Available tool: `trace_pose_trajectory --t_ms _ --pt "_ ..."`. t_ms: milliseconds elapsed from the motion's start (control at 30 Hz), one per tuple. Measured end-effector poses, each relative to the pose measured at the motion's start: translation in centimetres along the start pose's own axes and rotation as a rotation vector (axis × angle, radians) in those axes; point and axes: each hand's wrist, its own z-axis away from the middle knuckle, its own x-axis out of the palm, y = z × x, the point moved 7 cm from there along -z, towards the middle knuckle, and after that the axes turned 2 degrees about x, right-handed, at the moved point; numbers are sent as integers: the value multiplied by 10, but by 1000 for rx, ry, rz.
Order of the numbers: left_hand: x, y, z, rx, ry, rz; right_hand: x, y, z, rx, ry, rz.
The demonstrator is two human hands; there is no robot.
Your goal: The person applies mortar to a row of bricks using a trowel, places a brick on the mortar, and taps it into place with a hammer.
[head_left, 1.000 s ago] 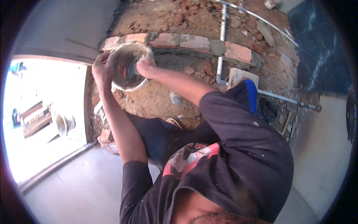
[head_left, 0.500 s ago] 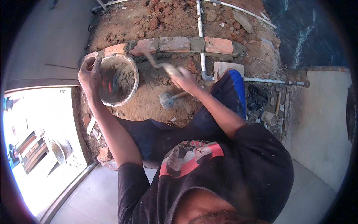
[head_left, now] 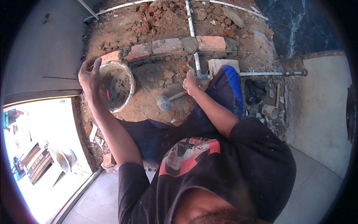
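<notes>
The right hand [head_left: 191,83] has its fingers clenched round what seems a trowel [head_left: 190,70], blade hard to make out; the brick row [head_left: 167,46] lies beyond, running left to right. A mallet [head_left: 163,103] lies just left. The left hand [head_left: 89,77], fingers parted, empty, is beside a bucket [head_left: 132,86] holding mortar [head_left: 121,84].

Lit mostly from the left, through a wide open doorway [head_left: 44,119]. Blown out there to near-blank white, fringed violet-blue along the outer edge, and washed thin over the stacked brown boards [head_left: 37,160] beyond. Evenly and readably lit along the row of orange-red bricks [head_left: 138,52]. Shaded inside the round, cement-crusted bucket [head_left: 133,84]; dim across the plain dark-grey panel [head_left: 48,44] and black T-shirt [head_left: 257,160]. Slightly soft around the bare right hand [head_left: 191,83]. Bowed along the thin white plastic pipe [head_left: 128,5] up top, then swallowed by black, rounded vignetting.
</notes>
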Motion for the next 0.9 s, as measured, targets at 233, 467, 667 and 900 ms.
trace_pose_trajectory --t_ms 233,467,667,900 --pt "-5 -5 6 -16 -11 11 -11 25 9 72 -277 -150" --pt "-18 -16 9 -12 7 31 8 23 18 -116 264 303" --pt "-1 3 10 2 -32 118 -61 -1 -193 -881 221 1443" --pt "-5 6 16 -28 -53 62 -20 75 -257 -307 -50 1175"
